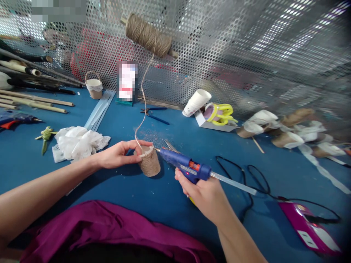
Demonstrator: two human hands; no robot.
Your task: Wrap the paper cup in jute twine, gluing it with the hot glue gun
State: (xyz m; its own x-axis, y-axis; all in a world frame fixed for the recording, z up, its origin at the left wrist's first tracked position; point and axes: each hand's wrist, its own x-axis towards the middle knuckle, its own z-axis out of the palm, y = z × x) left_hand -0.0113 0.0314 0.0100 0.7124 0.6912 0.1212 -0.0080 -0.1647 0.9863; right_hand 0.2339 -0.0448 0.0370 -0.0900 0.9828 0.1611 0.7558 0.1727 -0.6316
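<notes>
My left hand (pixel 123 154) grips a paper cup wrapped in twine (pixel 149 163) near its rim, holding it tilted just above or on the blue table. A strand of twine (pixel 142 91) runs from the cup's rim up to a large spool (pixel 148 34) on a stick at the mesh wall. My right hand (pixel 201 190) is closed round the handle of a blue glue gun (pixel 182 163). The gun's nozzle points left and meets the cup's rim. A clear glue stick (pixel 234 183) juts out of the gun's back end.
White lace (pixel 79 143) lies left of my left hand, near a small twine basket (pixel 94 87). Pliers (pixel 155 114), a white cup (pixel 196 102) and yellow-handled scissors (pixel 223 114) stand behind. To the right are twine-wrapped cups (pixel 287 141), a black cord (pixel 246 171) and a purple power strip (pixel 309 228).
</notes>
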